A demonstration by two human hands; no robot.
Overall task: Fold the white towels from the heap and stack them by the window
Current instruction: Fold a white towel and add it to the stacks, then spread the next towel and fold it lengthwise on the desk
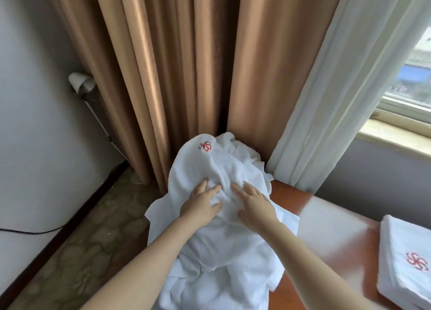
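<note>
White rumpled terry heap (210, 167), left hand (200, 206) perhaps pinching it, right hand (255, 204) fingers (240, 192) spread.

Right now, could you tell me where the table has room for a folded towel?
Bare table between the towel heap and the folded stack, back to the sheer curtain. Crowded at the left end: the heap, with left hand and right hand on it.

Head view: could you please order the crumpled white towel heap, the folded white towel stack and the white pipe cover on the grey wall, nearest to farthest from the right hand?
1. Crumpled white towel heap: directly under the right hand, touching.
2. Folded white towel stack: on the brown table, to the hand's right.
3. White pipe cover: far left, on the grey wall.
</note>
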